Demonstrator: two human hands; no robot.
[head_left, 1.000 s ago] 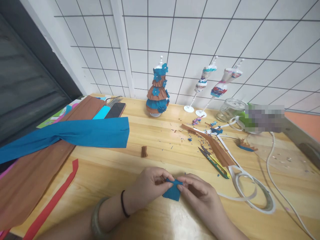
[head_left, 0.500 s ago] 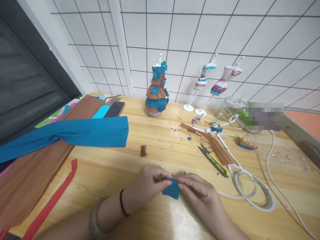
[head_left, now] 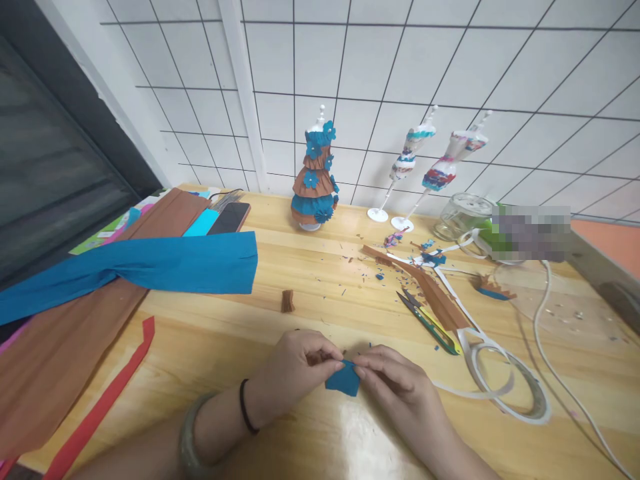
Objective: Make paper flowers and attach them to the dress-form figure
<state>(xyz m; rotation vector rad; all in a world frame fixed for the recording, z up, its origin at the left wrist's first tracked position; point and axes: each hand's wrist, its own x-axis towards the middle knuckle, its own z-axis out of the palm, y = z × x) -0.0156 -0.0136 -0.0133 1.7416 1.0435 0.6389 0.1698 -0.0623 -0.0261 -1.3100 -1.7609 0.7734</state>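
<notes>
A small blue paper piece (head_left: 343, 380) hangs between my hands, just above the near part of the wooden table. My left hand (head_left: 299, 365) pinches its upper left edge with thumb and forefinger. The upper right edge is pinched by my right hand (head_left: 397, 380). Beyond my hands lies a small folded brown paper piece (head_left: 288, 301). To the right are green and yellow snips (head_left: 433, 325) beside a brown paper strip (head_left: 440, 297).
Blue crepe paper (head_left: 200, 263) and brown crepe paper (head_left: 65, 360) cover the left side, near a red strip (head_left: 107, 400). A decorated dress form (head_left: 314, 180) stands at the back. Rolls of white tape (head_left: 537, 400), a glass jar (head_left: 457, 217) and a cable (head_left: 537, 320) are at the right.
The blue piece is tilted slightly differently, with its lower edge a little higher. Both hands keep their pinch in nearly the same place.
</notes>
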